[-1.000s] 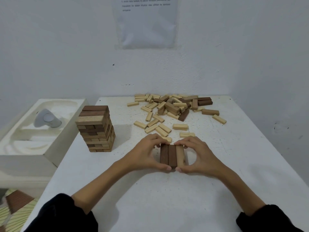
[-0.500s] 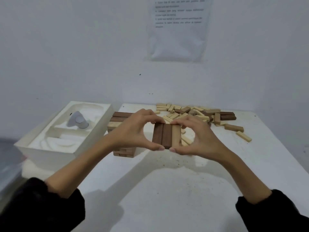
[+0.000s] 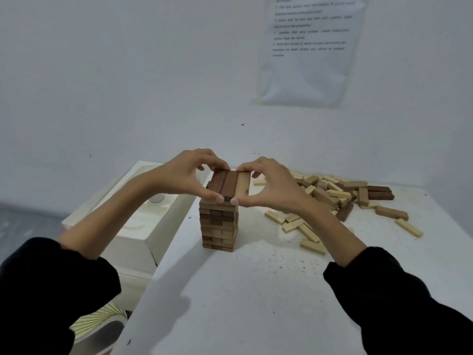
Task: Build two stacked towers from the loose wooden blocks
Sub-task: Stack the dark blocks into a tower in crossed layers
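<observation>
A person's left hand and right hand pinch a row of three blocks by its ends just above the tower; light, rigid, smooth wood, likely to slip apart unless squeezed together; loose blocks lie on the table.

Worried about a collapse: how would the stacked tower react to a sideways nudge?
The tower looks tall and narrow, so probably tippy. Its layers seem merely stacked, so blocks would likely slide. Both hands, left hand and right hand, press a three-block layer at its top.
</observation>
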